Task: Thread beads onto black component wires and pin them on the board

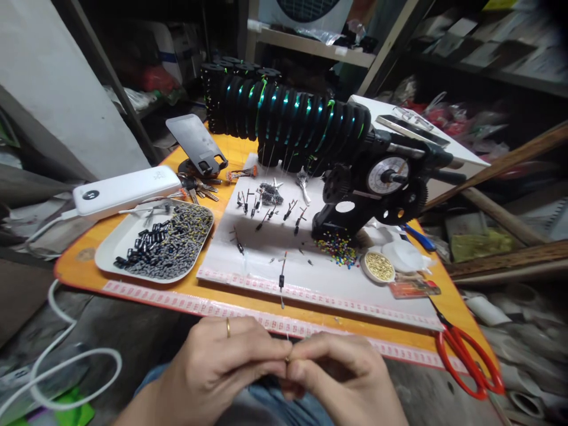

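Observation:
My left hand and my right hand meet fingertip to fingertip just in front of the table edge. Both are closed in a pinch around a tiny brass-coloured piece, too small to identify, mostly hidden by the fingers. A short thin line pokes up between the fingertips. Beyond them on the white board lies a small black part with thin rods, and several similar assemblies lie further back. Over the board stands a black rack of spools, with thin lines running down from it.
At left are a cream tray of grey and black small parts and a white power bank. Coloured beads, a dish of gold bits and red-handled scissors are at right. A measuring tape runs along the front edge.

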